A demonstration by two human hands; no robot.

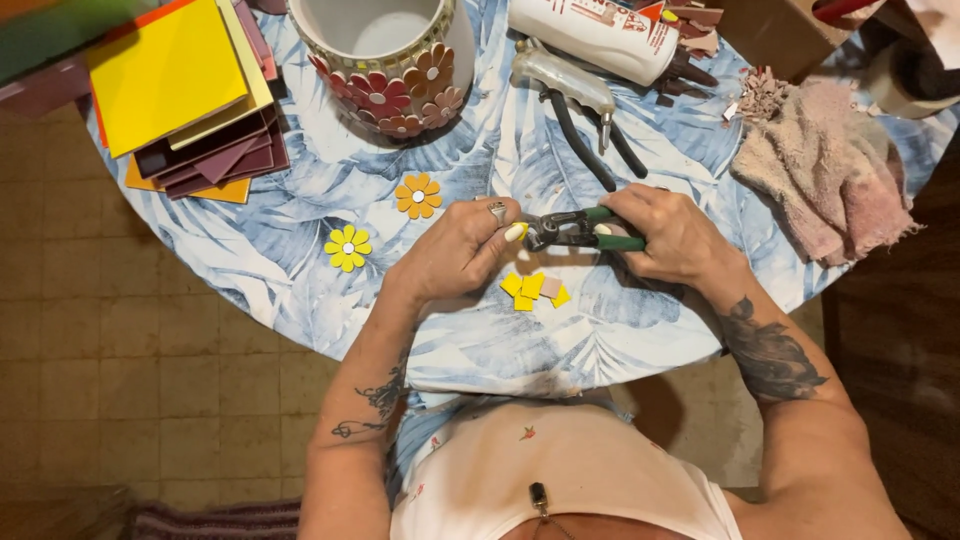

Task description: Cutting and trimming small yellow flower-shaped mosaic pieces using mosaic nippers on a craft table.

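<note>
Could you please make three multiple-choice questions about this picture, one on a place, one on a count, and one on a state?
1. Where do the small cut tile pieces lie?
A. On the tablecloth just below the hands
B. Inside the white pot
C. On the pink rag

2. How many loose flower mosaics lie flat on the tablecloth, apart from the pot?
A. One
B. Two
C. Four

3. What is the right hand doing?
A. Resting open on the table
B. Gripping the green handles of the nippers
C. Holding the glue bottle

Answers:
1. A, the yellow and pale bits sit on the cloth under the nippers.
2. B, an orange flower and a yellow flower.
3. B, its fingers close around the handles, while the left hand pinches a small piece at the jaws.
</note>
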